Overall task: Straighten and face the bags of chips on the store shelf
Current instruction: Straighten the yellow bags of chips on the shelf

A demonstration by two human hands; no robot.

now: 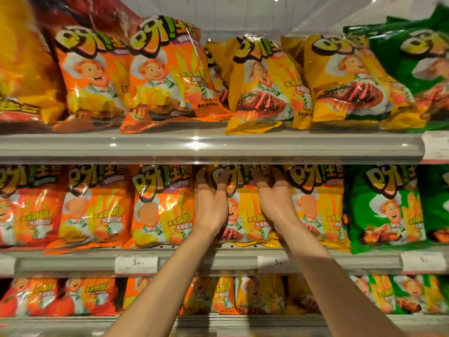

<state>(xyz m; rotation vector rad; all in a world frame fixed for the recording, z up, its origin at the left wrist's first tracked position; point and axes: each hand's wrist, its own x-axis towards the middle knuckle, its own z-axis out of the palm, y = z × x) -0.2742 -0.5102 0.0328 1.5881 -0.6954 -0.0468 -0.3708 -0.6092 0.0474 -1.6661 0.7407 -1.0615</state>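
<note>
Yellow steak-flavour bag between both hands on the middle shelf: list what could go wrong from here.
1. The left hand and right hand press the yellow steak bag from both sides; squeezing could crush the chips or crease the front.
2. The orange bag and the yellow bag at right sit tight against it, so shifting it may skew them.
3. The tilted yellow bag on the upper shelf overhangs the shelf edge; a bump might drop it.

A grey shelf rail (194, 147) runs just above the fingers (220, 184). Below them, a second rail (73, 263) carries white price labels: one down to the left (136, 263), one beneath (272, 263), one far right (424, 262). White back panel (267, 15) high above.
</note>
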